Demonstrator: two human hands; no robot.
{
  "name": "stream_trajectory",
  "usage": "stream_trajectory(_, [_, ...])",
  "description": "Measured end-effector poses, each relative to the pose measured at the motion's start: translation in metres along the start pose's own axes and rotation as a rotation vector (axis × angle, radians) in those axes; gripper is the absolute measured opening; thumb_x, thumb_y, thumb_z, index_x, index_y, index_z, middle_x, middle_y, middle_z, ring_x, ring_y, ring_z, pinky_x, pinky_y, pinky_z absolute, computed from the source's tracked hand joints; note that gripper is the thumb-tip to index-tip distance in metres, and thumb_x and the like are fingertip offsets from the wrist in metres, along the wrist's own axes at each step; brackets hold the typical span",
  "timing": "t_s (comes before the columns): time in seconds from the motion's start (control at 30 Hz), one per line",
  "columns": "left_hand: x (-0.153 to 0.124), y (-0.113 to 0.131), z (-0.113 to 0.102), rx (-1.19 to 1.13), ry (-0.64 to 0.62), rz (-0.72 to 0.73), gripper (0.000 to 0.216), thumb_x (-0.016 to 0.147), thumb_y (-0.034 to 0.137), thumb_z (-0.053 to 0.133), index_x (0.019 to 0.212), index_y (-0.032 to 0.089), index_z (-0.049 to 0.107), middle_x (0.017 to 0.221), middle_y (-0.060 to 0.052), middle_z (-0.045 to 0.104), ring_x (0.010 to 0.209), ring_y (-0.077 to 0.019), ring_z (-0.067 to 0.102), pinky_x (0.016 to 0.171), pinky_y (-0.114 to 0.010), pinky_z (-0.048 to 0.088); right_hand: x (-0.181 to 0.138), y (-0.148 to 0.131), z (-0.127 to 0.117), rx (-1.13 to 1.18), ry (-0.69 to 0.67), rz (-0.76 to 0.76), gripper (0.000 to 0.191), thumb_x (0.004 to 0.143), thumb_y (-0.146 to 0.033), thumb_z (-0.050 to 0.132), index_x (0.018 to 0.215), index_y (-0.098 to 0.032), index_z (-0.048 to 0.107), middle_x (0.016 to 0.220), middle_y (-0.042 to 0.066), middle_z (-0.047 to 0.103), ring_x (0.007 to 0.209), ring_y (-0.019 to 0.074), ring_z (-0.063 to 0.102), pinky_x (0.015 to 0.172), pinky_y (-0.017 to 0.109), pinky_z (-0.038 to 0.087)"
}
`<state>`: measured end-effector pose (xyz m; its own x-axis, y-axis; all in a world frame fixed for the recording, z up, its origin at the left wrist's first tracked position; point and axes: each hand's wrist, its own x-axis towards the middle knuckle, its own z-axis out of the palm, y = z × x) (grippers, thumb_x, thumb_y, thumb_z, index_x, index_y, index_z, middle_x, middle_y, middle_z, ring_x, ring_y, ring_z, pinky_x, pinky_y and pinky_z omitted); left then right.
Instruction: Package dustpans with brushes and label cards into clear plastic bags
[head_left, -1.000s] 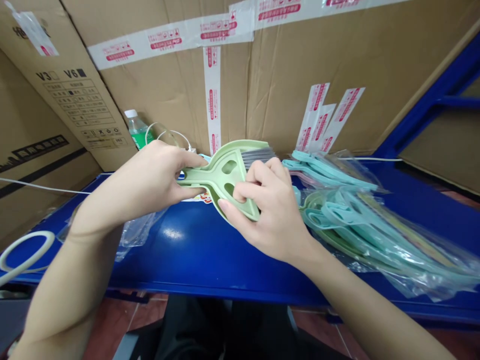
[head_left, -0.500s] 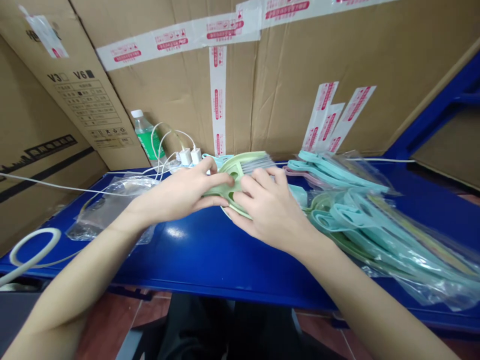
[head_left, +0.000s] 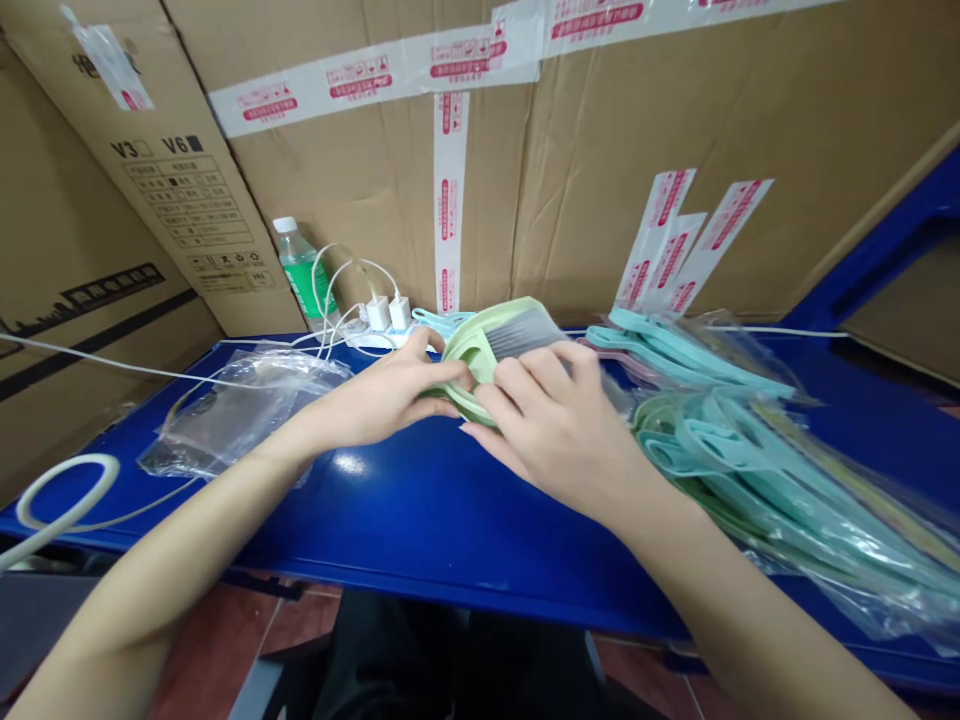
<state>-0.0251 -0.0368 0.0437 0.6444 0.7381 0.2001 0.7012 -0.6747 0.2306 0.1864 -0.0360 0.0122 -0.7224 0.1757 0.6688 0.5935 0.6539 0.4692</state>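
A light green plastic dustpan with a small brush (head_left: 491,345) of grey bristles lies low over the blue table (head_left: 405,520), far from me. My left hand (head_left: 382,395) grips its handle end from the left. My right hand (head_left: 559,420) covers its right side, fingers pressing on the brush body. Most of the handle is hidden under my two hands.
A pile of bagged teal and green dustpan sets (head_left: 750,440) fills the right of the table. Empty clear bags (head_left: 240,405) lie at the left. A green bottle (head_left: 300,270), white chargers (head_left: 386,312) with cables and cardboard boxes (head_left: 600,150) stand behind.
Both hands have moved away from me and lowered the green dustpan set toward the table; it was held up and tilted before. The left hand slid closer to the right hand.
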Motion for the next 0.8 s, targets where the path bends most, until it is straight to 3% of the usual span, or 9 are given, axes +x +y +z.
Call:
stream_trajectory(0.07, [-0.003,-0.001,-0.002,-0.021,0.033,-0.017,0.015,0.098,0.029,0.048,0.104,0.022,0.060,0.108,-0.005,0.042,0.102,-0.0211,0.051,0.097,-0.040,0.047,0.000,-0.003,-0.006,-0.017,0.095,-0.022,0.023,0.099,-0.021,0.049,0.100,-0.020,0.072,0.083,0.005,0.068,0.083,0.0237,0.047,0.080,0.039,0.030])
stream_trajectory(0.17, [-0.008,-0.003,-0.003,-0.018,0.063,-0.057,0.014,0.098,0.027,0.048,0.108,0.023,0.058,0.107,-0.005,0.042,0.105,-0.0217,0.050,0.099,-0.040,0.046,0.000,-0.009,-0.007,0.021,0.162,-0.076,0.022,0.096,-0.013,0.052,0.091,-0.022,0.072,0.081,0.002,0.069,0.081,0.0210,0.048,0.077,0.037,0.030])
stream_trajectory(0.37, [-0.012,-0.009,-0.005,-0.080,0.123,-0.097,0.019,0.094,0.036,0.057,0.103,0.020,0.052,0.098,-0.004,0.051,0.095,-0.0217,0.052,0.092,-0.039,0.049,0.000,-0.017,0.009,0.057,0.021,-0.005,0.030,0.091,0.002,0.047,0.081,-0.013,0.070,0.065,0.004,0.061,0.067,0.0189,0.050,0.063,0.035,0.028])
stream_trajectory(0.47, [-0.004,-0.012,-0.010,-0.157,0.136,-0.109,0.022,0.096,0.042,0.048,0.095,0.020,0.051,0.091,-0.004,0.055,0.085,-0.0194,0.054,0.082,-0.034,0.051,-0.002,-0.016,0.013,0.091,-0.024,0.006,0.030,0.091,0.002,0.046,0.085,-0.013,0.071,0.067,0.004,0.063,0.067,0.0187,0.053,0.062,0.033,0.033])
stream_trajectory(0.63, [0.019,-0.024,-0.030,-0.323,0.371,-0.185,0.028,0.100,0.039,0.033,0.105,0.020,0.052,0.099,-0.006,0.061,0.089,-0.0183,0.062,0.079,-0.033,0.056,-0.006,-0.014,0.015,0.256,-0.172,0.140,0.028,0.092,-0.005,0.049,0.108,-0.015,0.069,0.081,0.005,0.070,0.073,0.0187,0.060,0.059,0.030,0.040])
stream_trajectory(0.73, [0.037,-0.041,-0.046,-0.151,0.398,-0.098,0.025,0.099,0.033,0.038,0.106,0.020,0.057,0.105,-0.008,0.063,0.090,-0.0194,0.065,0.082,-0.035,0.055,-0.005,-0.018,0.015,0.347,-0.279,0.265,0.022,0.090,-0.008,0.055,0.104,-0.015,0.070,0.082,0.005,0.070,0.073,0.0195,0.063,0.055,0.031,0.041])
stream_trajectory(0.8, [0.052,-0.058,-0.051,0.110,0.307,-0.015,0.022,0.095,0.026,0.044,0.100,0.020,0.064,0.113,-0.009,0.062,0.109,-0.0230,0.060,0.096,-0.039,0.049,-0.003,-0.023,0.014,0.370,-0.364,0.290,0.024,0.089,-0.006,0.055,0.104,-0.015,0.070,0.084,0.007,0.070,0.075,0.0207,0.065,0.056,0.031,0.043])
